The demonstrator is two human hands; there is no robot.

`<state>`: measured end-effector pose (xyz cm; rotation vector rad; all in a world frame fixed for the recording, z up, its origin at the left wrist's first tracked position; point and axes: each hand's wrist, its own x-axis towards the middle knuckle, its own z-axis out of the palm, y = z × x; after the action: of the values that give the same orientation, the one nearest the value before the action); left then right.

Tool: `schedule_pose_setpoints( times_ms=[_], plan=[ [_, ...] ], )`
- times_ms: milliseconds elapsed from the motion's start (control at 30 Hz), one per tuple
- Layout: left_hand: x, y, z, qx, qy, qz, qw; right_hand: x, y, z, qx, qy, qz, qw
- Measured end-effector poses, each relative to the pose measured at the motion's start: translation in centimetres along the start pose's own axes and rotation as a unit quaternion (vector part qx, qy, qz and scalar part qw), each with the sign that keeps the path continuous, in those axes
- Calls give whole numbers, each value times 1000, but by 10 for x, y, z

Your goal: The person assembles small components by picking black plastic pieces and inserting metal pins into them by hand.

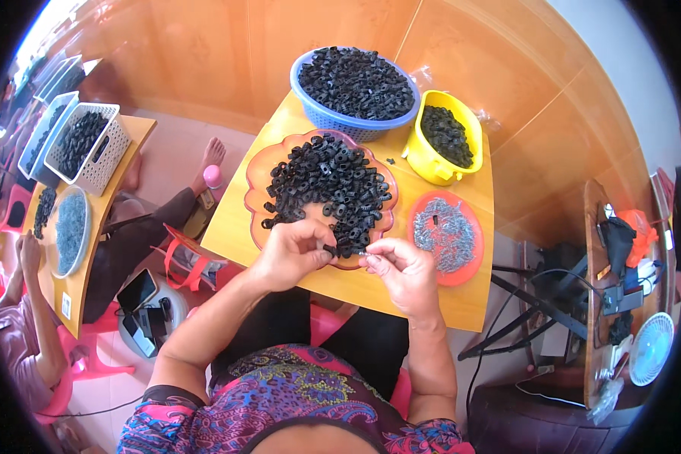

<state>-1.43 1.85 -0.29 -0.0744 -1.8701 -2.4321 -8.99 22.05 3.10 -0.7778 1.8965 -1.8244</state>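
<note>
In the lower middle of the frame, both forearms rise from the lower edge and bend inward. The left hand (291,253) has thumb and forefinger clamped on a small black part (330,248), over the near rim of the scalloped tray (257,181). The right hand (405,276) comes just beside it, thumb and forefinger together at the tips; what is between them I cannot tell.

The tray carries a heap of black parts (325,178). At its right, the red plate (465,274) bears thin metal pieces (443,238). Farther, at the upper centre, the yellow basket (427,163) and the blue basin (340,122) are also filled with black parts.

The table (461,310) shows bare wood along its near edge and lower right corner; behind the basin stands the orange wall (318,23).
</note>
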Motion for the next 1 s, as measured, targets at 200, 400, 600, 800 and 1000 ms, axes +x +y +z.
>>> schedule_pose_setpoints(
  times_ms=[200, 400, 600, 800, 1000],
  plan=[
    [-16, -2, 12, -7, 49, 22, 999, -5, -1, 23, -55, 7, -94, 994],
    [-22, -3, 11, 91, 25, 61, 994, -9, 2, 30, -60, 8, -57, 997],
    [-25, 0, 10, 192, 18, 129, 973, -9, -10, 33, -144, -28, -124, 981],
    [-26, 5, 14, 213, 5, 161, 964, -13, -8, 32, -152, -38, -64, 986],
    [-26, -1, 7, 144, -28, 137, 980, -3, 3, 27, -10, -94, 78, 992]
  ],
)
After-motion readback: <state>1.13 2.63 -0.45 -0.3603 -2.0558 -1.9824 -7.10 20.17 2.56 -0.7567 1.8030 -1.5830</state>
